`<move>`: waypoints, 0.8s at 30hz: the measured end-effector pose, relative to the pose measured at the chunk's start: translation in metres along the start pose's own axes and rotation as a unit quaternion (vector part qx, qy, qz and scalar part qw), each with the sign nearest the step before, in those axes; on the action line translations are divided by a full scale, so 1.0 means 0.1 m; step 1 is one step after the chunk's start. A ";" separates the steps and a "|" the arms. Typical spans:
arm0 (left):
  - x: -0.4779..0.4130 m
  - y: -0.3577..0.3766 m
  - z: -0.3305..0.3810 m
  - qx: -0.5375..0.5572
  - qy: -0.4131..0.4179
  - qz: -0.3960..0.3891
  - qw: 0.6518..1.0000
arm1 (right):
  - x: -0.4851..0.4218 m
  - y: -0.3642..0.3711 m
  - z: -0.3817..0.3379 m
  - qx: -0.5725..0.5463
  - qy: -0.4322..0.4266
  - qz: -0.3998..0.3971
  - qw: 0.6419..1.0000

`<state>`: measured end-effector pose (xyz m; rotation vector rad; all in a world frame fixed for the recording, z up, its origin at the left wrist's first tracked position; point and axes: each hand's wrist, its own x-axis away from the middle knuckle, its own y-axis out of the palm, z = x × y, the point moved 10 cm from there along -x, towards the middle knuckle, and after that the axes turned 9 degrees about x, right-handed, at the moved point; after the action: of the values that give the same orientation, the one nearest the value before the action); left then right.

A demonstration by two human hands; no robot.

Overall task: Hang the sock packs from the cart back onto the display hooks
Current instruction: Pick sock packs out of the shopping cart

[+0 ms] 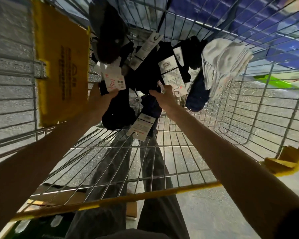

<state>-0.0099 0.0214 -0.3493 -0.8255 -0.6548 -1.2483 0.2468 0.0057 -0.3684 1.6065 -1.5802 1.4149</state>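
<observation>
Picking step: early in the job, by my judgement; both hands are down in the silver wire shopping cart with yellow trim (179,152), and no display hooks are in view.
Left hand (100,99): grips the dark sock pack with a white printed card (113,81), thumb over the card's lower edge.
Right hand (164,94): fingers lie on the heap of dark sock packs (145,75); whether they pinch one I cannot tell.
Task's things: packs lie piled on the cart floor, with a bundle of white socks (221,62) and a navy blue sock pack (197,95) to the right.
Next move: lifting a pack clear by its card, freeing it from tangled neighbours, then finding the hanger hole.
Hard to make out: card print is blurred; dark packs merge, so their count is unclear.
</observation>
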 end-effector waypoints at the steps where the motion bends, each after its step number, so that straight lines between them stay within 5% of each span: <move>1: 0.02 -0.02 -0.01 0.017 0.004 0.006 1.000 | -0.04 0.06 -0.04 -0.005 -0.003 -0.003 1.000; 6: 0.14 -0.08 0.06 -0.015 0.083 0.004 0.996 | -0.28 0.33 -0.20 -0.143 0.061 -0.026 0.987; 10: 0.13 -0.02 0.03 -0.001 0.075 -0.024 0.997 | -0.38 0.32 -0.21 -0.117 0.083 0.012 0.990; 21: 0.25 -0.03 0.26 -0.015 0.136 -0.029 0.990 | 0.77 -0.50 -0.21 -0.192 -0.040 0.098 0.976; 24: 0.31 0.07 0.24 -0.031 0.092 -0.061 0.993 | 1.15 -0.69 -0.38 -0.115 -0.125 0.117 0.978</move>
<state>0.0042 0.0255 -0.3117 -0.7187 -0.5267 -1.4427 0.2755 0.0042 -0.2317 1.5460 -2.0549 1.1200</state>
